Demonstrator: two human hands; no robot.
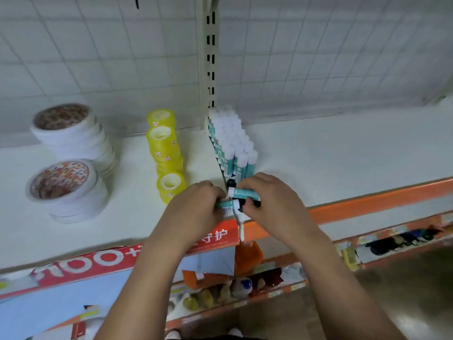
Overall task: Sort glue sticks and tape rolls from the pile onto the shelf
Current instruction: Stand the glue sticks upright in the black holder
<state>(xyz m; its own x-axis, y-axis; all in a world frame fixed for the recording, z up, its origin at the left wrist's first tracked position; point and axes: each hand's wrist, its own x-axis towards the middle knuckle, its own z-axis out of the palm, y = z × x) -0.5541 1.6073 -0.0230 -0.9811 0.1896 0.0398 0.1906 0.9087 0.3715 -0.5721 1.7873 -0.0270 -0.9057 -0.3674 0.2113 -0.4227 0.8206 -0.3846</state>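
Note:
Several teal glue sticks with white caps [230, 143] stand in rows on the white shelf [331, 155], beside the upright post. In front of them my right hand [267, 200] grips a teal glue stick [245, 191] that lies sideways, white cap to the left. My left hand [196, 207] grips another teal glue stick [226, 204], its white end pointing right. The two hands meet over the shelf's front edge. Yellow tape rolls [165, 148] are stacked to the left, with white tape rolls [71, 133] further left.
A second stack of white tape rolls [66, 190] stands at the front left. The shelf's orange front rail [367, 204] runs to the right. A grid back panel [318, 57] closes the rear. Lower shelves hold mixed goods [220, 290].

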